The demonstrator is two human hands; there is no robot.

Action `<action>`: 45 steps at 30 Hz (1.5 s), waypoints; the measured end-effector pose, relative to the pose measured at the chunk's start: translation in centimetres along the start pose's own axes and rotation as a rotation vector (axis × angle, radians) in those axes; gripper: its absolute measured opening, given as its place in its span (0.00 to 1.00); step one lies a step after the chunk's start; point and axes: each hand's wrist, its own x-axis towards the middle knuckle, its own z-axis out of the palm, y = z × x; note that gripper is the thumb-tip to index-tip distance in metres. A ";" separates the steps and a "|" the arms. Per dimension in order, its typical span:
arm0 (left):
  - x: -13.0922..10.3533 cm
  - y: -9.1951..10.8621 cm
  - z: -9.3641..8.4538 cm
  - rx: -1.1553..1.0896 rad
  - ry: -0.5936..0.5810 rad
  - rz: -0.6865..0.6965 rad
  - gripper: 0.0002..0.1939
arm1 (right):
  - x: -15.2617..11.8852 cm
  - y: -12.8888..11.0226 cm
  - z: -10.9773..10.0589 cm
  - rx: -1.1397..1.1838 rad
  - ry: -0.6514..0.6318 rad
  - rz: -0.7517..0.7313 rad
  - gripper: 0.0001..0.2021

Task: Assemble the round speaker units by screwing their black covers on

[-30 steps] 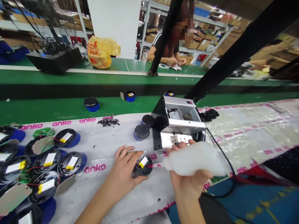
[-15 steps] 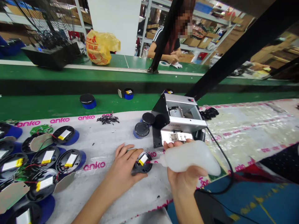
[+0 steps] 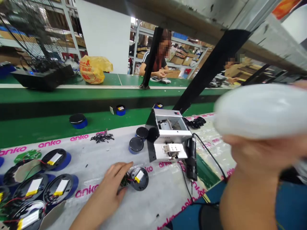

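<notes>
My right hand (image 3: 259, 153) is raised close to the camera at the right, wrapped round a white squeeze bottle (image 3: 261, 110); both are blurred. On the covered bench, my left hand (image 3: 112, 180) has its fingers and thumb closed on a green circuit board (image 3: 125, 180), mostly hidden by the hand. Red wire runs from there to a small silver and yellow battery (image 3: 139, 176). That battery lies in a round black housing (image 3: 144, 185) just right of my left fingertips.
Several blue-sided housings with batteries (image 3: 59, 187) crowd the left. Two lidded ones (image 3: 136, 145) stand beside a silver and black machine (image 3: 170, 134). A black electric screwdriver (image 3: 192, 159) lies at its right. Small black parts (image 3: 102, 136) are heaped behind. A co-worker (image 3: 158, 64) sits across.
My right hand has lifted the bottle away from the housing, up and right towards the camera. My left hand has come off the housing's rim and now holds the circuit board beside it.
</notes>
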 end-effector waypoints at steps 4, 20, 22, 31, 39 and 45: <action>0.0 0.0 -1.6 -0.098 0.024 -0.089 0.36 | 2.2 3.8 3.1 -0.207 -0.565 -0.330 0.33; 2.1 3.5 -1.6 -1.006 0.146 -0.431 0.19 | -13.7 -6.9 8.4 0.049 -0.786 -0.235 0.16; 2.5 3.3 -2.7 -0.679 0.167 -0.393 0.20 | -14.6 -5.9 8.6 0.088 -0.761 -0.132 0.18; 8.3 -0.2 -4.7 0.128 0.496 -0.374 0.12 | -15.1 -6.2 7.0 0.324 -0.748 0.143 0.28; 8.7 -0.3 -4.2 0.067 0.508 -0.339 0.09 | -15.9 -6.3 6.6 0.368 -0.740 0.206 0.28; 5.5 1.4 -3.4 -0.443 0.365 -0.394 0.08 | -16.3 -6.5 6.8 0.316 -0.686 0.190 0.25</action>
